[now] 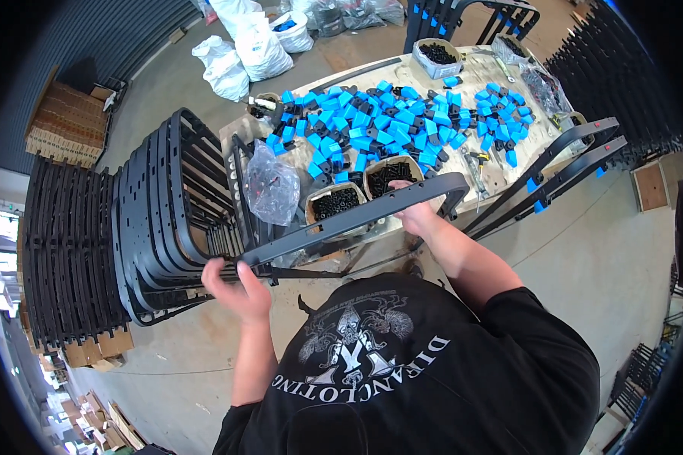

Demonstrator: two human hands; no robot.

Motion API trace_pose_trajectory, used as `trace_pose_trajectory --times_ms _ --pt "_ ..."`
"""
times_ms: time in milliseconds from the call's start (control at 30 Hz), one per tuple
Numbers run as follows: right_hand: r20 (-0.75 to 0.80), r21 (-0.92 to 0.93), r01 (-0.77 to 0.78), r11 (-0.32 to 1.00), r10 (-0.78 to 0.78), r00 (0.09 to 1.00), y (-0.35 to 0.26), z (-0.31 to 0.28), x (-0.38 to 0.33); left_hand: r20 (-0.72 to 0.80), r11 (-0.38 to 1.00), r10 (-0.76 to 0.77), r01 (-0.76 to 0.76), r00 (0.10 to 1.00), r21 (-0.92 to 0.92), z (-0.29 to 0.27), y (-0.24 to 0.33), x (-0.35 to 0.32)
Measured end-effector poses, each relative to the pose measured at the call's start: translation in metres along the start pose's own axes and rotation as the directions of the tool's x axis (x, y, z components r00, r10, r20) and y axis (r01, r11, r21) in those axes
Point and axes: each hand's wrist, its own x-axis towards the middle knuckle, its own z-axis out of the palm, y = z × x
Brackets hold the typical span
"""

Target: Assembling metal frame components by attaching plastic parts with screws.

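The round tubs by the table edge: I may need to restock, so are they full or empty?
Full or nearly so. Both cardboard tubs show black screws heaped close to their rims, just beyond the black frame bar held in both hands.

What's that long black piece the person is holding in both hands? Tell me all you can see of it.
The black frame piece is a long, flat bar that looks like painted metal, with small holes along it and a rounded bend at its right end. It lies slanted across the table's near edge. The left hand grips its lower end, the right hand near the bend.

Matt black metal frame (357, 216) — glossy blue plastic clips (387, 121), crinkled clear plastic bag (272, 186).
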Motion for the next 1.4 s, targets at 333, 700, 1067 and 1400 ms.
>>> trace_pose_trajectory --times_ms 333,700,1067,1400 --pt "0.574 0.248 -0.761 0.599 0.543 0.614 -0.067 -0.043 -0.080 0.890 0.876 -0.276 0.477 0.363 0.077 0.099 0.027 -0.058" --pt "0.219 0.001 -0.669 0.743 0.653 0.725 -0.079 -0.117 -0.141 0.998 0.948 -0.060 -0.312 0.006 0.059 0.263 -0.058 -0.101" --pt "0.038 -0.033 -0.573 0.819 0.574 0.818 -0.077 -0.150 -0.152 0.916 0.992 -0.064 -0.075 0.397 0.102 0.233 -0.053 -0.084" --pt "0.428 0.026 -0.644 0.764 0.574 0.698 -0.067 -0.072 -0.106 0.955 0.908 0.115 0.362 0.273 -0.212 0.172 0.138 -0.064"
